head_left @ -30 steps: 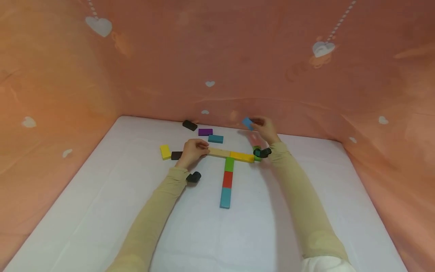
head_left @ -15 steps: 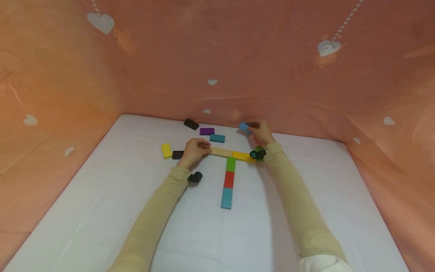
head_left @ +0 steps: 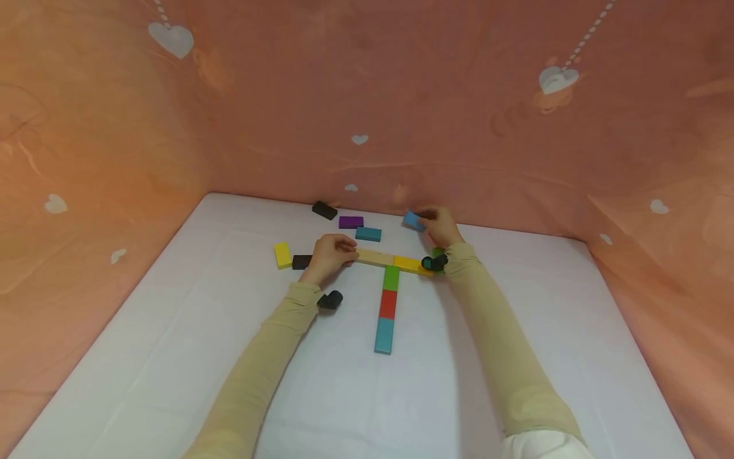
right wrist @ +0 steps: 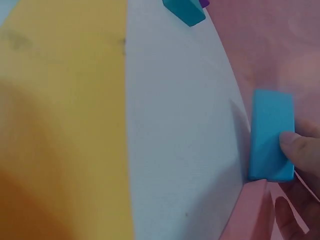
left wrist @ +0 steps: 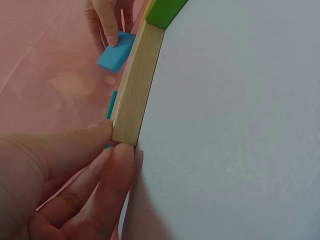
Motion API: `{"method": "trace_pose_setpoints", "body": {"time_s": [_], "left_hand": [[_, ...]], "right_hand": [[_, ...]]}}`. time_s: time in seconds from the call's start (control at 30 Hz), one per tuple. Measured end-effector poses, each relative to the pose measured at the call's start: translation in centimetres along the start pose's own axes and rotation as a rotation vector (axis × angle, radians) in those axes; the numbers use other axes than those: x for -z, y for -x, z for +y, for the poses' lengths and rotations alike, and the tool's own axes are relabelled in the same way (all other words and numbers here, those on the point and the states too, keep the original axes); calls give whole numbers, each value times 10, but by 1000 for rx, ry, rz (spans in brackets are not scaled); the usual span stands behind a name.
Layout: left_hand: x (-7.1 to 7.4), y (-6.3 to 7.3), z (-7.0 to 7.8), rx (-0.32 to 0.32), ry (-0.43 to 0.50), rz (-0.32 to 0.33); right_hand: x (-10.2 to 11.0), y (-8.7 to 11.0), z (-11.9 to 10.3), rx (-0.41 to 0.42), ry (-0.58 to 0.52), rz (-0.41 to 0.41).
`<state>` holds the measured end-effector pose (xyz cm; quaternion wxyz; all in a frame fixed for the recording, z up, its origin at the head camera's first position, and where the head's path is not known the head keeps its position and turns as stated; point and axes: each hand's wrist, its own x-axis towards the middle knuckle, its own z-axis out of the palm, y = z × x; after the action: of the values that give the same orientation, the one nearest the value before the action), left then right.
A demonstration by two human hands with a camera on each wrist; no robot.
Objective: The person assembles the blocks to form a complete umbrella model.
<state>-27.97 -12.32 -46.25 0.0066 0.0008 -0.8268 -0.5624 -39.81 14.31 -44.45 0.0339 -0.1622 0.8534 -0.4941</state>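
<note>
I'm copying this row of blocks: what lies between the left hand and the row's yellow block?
The plain wooden block; the head view shows it running from the left hand to the yellow block.

**Bare grain, smooth paint and soft creases**

The unpainted block [left wrist: 137, 90] is pale wood, matt, flecked with fine dark grain. The light blue block [right wrist: 270, 120] looks smooth, evenly coated, with a soft sheen. The pink backdrop [head_left: 355, 83] resembles thin creased cloth. The white table surface [head_left: 459, 395] appears matt and faintly textured.
</note>
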Motion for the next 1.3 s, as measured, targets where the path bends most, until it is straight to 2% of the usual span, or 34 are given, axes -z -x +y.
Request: {"method": "trace_pose_setpoints", "body": {"time_s": [0.4,0.67,1.13,1.3], "left_hand": [[0,0,-3,-2,12,-1],[2,-2,-3,-13,30,-9],[3,-2,-4,-7,25,-19],[4,-3,-3,-9,19,-13]], "right_hand": [[-1,2,3,1,75,-22],[1,2,5,-10,17,-47],[-5,4,2,0,91,-17],[-5,0,4,-14,76,-9]]}}
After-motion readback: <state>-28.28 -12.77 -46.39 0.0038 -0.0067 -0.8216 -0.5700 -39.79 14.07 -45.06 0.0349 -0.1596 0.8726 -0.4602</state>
